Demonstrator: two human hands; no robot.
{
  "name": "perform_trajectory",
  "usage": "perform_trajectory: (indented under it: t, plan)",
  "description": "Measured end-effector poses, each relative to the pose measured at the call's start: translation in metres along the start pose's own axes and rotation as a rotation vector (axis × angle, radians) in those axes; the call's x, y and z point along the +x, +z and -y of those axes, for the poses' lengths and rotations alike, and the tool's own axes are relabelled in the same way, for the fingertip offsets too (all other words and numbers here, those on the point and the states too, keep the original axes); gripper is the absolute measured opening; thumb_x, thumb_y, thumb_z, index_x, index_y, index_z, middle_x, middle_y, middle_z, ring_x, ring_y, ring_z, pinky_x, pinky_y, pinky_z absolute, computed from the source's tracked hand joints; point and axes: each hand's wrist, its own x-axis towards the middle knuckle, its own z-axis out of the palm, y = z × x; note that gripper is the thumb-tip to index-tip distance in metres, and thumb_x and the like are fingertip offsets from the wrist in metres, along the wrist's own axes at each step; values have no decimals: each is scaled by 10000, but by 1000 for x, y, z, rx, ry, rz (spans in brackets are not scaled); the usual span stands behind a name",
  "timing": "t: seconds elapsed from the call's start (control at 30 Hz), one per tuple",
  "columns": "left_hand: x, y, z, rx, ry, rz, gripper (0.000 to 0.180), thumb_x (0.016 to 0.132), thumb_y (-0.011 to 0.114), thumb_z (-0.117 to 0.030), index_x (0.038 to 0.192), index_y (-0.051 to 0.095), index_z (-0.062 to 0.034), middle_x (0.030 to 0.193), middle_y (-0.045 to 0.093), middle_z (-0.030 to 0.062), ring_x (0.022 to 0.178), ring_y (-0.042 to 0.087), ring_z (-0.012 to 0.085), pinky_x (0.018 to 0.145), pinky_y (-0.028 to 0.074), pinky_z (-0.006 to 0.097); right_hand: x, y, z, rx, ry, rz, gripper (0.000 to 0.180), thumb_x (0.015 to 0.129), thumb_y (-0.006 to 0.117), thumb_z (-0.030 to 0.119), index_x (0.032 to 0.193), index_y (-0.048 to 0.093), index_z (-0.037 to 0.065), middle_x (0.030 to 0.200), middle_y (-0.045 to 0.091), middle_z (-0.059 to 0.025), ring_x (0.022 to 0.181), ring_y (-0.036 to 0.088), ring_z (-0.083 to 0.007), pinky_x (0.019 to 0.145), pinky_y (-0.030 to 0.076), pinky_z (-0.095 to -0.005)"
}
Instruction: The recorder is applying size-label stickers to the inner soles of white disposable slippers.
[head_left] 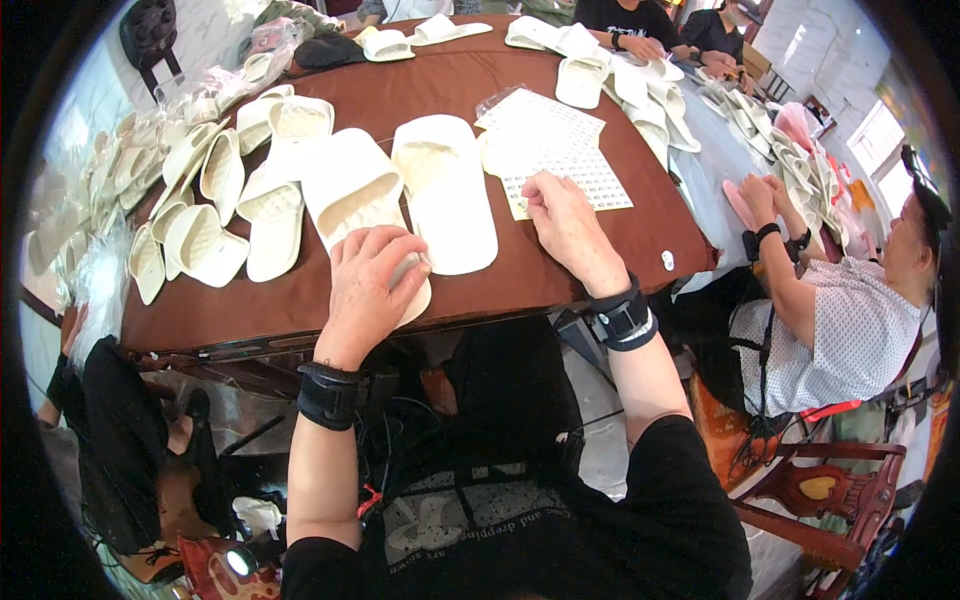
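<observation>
A cream slipper [350,183] lies in front of me on the brown table, toe pointing away. My left hand [372,285] is closed over its heel end, the fingers bent across the sole. Beside it, to the right, rests a matching slipper [452,215]. My right hand [568,225] is over the near edge of a printed label sheet [597,178]. Its fingers are curled, with thumb and index finger pressed together; whatever lies between them is too small to make out. More white label sheets [540,125] overlap behind that one.
Many cream slippers [212,248] crowd the table's left side, some in clear plastic. Others [585,80] lie at the far right edge. A seated person [830,320] on the right handles a slipper at a bluish table [705,175]. A wooden chair [820,495] stands lower right.
</observation>
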Motion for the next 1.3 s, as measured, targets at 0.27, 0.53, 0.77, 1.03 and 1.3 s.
perform_trajectory:
  t: [0.27,0.53,0.77,1.03,1.3]
  plan:
    - [0,-1,-1,5,-5,-2,183,831,679,-188,1009,672,-144,1091,612,31,1076,518,265,939,359,399,-1,0,3,12,-75,-46,161,823,546,-54,958,575,29,865,634,-153,862,567,-353,786,466,-430]
    - [1,1,-1,12,-1,7,186,837,678,-199,1014,669,-144,1099,610,37,1075,518,270,941,359,404,-4,-3,7,-187,-66,0,197,800,538,-29,949,617,73,814,633,-117,862,550,-308,788,435,-402]
    - [0,-1,-1,17,-2,-4,191,832,679,-194,1016,669,-145,1105,611,33,1074,519,269,942,359,403,-11,-3,16,-422,-277,70,169,767,569,18,921,598,79,806,638,-78,867,536,-267,788,385,-373]
    - [0,1,-1,14,1,-9,191,817,686,-180,1004,671,-142,1095,616,29,1080,525,267,943,363,408,-11,1,-11,293,47,-38,176,870,505,-49,996,593,39,909,641,-164,915,619,-339,824,502,-388]
    - [1,0,-2,13,-3,-11,180,821,683,-181,996,671,-141,1089,618,30,1069,530,269,943,364,406,-13,1,-13,307,159,-6,238,882,439,-122,1046,574,-13,1005,662,-84,1021,639,-157,926,482,-280]
